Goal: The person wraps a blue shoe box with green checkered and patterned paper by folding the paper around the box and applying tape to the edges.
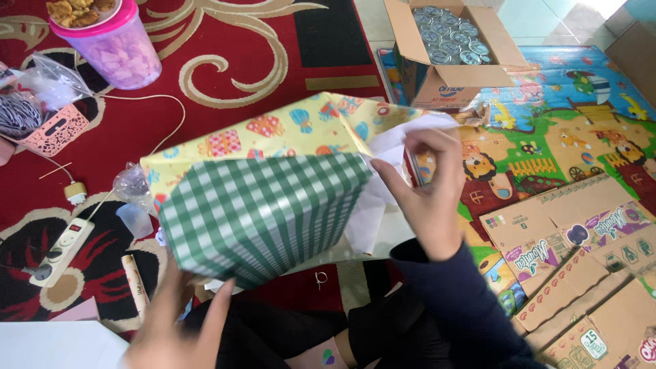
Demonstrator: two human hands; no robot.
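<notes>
Both hands work one parcel: left hand (179, 321) props the green-checked wrapped box (263, 215) from below, fingers spread, while right hand (429, 195) pinches the yellow gift paper (273, 133) edge above it, keeping the fold taut.

We see green-and-white checks on the gift box (263, 215). Behind it, the wrapping paper (273, 133) is yellow with bright presents; left of the box, the carpet (225, 41) is red with cream scrolls.
</notes>
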